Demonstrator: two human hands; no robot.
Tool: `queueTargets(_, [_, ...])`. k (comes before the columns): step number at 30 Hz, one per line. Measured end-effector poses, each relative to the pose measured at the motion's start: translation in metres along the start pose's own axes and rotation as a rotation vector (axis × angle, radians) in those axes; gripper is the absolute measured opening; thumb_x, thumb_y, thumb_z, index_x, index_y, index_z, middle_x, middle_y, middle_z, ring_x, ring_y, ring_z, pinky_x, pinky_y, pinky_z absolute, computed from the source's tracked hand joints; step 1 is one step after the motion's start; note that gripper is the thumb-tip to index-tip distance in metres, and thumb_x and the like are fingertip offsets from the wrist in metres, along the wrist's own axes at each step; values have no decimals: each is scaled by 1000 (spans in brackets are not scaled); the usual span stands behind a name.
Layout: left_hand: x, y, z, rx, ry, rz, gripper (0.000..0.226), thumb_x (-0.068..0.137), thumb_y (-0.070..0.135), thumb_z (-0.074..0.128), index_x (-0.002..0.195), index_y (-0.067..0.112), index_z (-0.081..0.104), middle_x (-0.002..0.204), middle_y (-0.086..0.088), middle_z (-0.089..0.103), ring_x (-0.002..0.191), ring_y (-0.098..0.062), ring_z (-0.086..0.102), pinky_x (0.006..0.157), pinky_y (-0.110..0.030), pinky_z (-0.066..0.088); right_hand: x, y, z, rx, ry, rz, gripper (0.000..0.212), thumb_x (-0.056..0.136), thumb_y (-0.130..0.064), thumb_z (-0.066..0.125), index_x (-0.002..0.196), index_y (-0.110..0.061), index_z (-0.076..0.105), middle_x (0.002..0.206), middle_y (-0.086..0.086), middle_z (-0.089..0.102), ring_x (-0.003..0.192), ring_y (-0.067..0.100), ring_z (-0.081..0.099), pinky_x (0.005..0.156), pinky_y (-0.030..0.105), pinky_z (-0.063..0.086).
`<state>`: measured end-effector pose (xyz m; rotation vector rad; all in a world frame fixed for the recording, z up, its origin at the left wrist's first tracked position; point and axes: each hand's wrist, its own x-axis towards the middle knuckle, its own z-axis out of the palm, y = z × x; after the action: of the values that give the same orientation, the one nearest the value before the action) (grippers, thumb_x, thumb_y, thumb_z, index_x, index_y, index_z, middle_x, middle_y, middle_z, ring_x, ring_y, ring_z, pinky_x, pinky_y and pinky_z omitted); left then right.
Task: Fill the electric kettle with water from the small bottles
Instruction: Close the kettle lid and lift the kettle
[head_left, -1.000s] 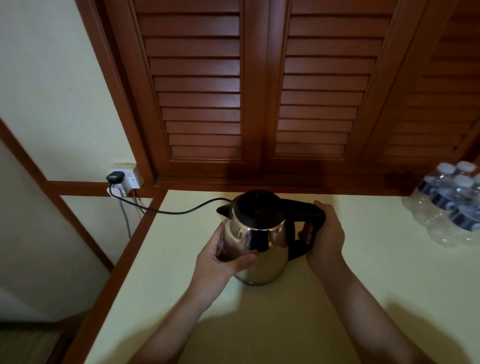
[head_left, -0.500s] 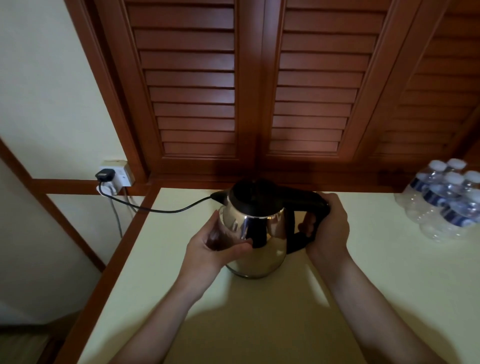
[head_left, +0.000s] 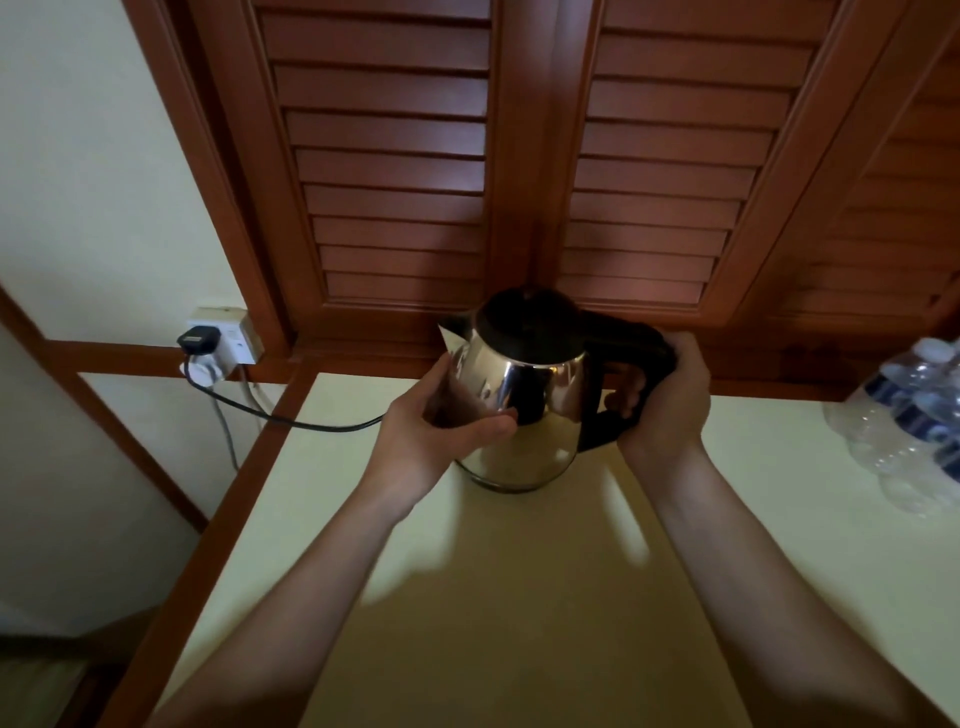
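Note:
A shiny steel electric kettle (head_left: 524, 410) with a black lid and black handle stands near the back of the pale yellow counter (head_left: 519, 597); its lid is down. My left hand (head_left: 441, 431) grips the kettle's body on the spout side, thumb across the front. My right hand (head_left: 665, 400) is curled round the black handle. A cluster of small clear water bottles (head_left: 914, 415) with blue labels and white caps stands at the far right of the counter, partly cut off by the frame edge.
A black power cord (head_left: 291, 421) runs from a plug in the wall socket (head_left: 218, 343) at the left across the counter's wooden edge toward the kettle. Brown louvred wooden doors (head_left: 519, 156) rise directly behind the counter.
Both hands keep their grip on the kettle. The kettle has shifted slightly back toward the louvred doors, and my view has tilted a little.

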<state>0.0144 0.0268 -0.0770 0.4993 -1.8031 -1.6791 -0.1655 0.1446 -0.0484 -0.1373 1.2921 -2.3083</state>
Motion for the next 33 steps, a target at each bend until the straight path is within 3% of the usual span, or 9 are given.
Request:
queueTargets(4, [17, -11, -3, -22, -6, -19, 73, 64, 23, 93, 131, 26, 63, 115, 1, 75, 112, -17, 69, 98, -29, 52, 18, 7, 3, 8, 26, 19, 30, 81, -32, 59, 56, -21, 46, 49, -2, 33, 45, 15, 25, 48, 30, 20])
queueTargets(6, [22, -17, -3, -26, -15, -31, 75, 66, 23, 92, 134, 26, 60, 123, -1, 72, 117, -19, 67, 101, -30, 51, 24, 10, 3, 6, 47, 36, 30, 82, -31, 58, 56, -21, 47, 50, -2, 33, 46, 15, 25, 49, 30, 20])
queueTargets(8, [25, -24, -3, -28, -16, -43, 78, 68, 18, 91, 138, 21, 57, 125, -2, 71, 117, -18, 67, 97, -28, 52, 29, 14, 2, 3, 68, 56, 29, 84, -31, 58, 58, -21, 48, 50, -2, 33, 46, 15, 26, 49, 30, 21])
queueTargets(14, [26, -38, -5, 37, 9, -42, 83, 68, 23, 88, 143, 20, 52, 128, 1, 70, 124, -18, 62, 111, -47, 44, 36, 17, 3, 4, 11, 29, 33, 86, -30, 58, 55, -22, 50, 49, -2, 34, 46, 15, 27, 49, 30, 21])
queueTargets(19, [27, -40, -6, 94, -18, -38, 83, 73, 21, 86, 146, 29, 47, 131, 7, 67, 126, -12, 59, 108, -38, 46, 41, 18, 6, 7, -7, 14, 37, 86, -30, 59, 52, -22, 49, 48, -1, 33, 45, 16, 27, 47, 30, 22])
queueTargets(21, [30, -39, -6, 130, -58, -49, 91, 70, 25, 89, 148, 33, 43, 134, 10, 64, 128, -8, 57, 107, -35, 47, 44, 17, 8, 5, 2, 13, 37, 86, -29, 58, 51, -22, 48, 47, -1, 33, 44, 16, 26, 46, 29, 22])
queueTargets(26, [42, -39, -8, 153, -70, -106, 117, 57, 42, 97, 154, 32, 33, 145, 11, 55, 137, -10, 49, 113, -45, 43, 50, 15, 14, -22, 62, 15, 39, 88, -24, 53, 50, -22, 48, 48, -2, 34, 44, 14, 27, 45, 28, 22])
queueTargets(33, [45, -38, -7, 209, -36, -77, 106, 54, 46, 96, 146, 38, 44, 136, 14, 62, 133, -9, 52, 110, -47, 46, 57, 15, 10, -37, 54, 6, 33, 86, -26, 55, 54, -21, 50, 50, -2, 37, 46, 14, 31, 47, 29, 23])
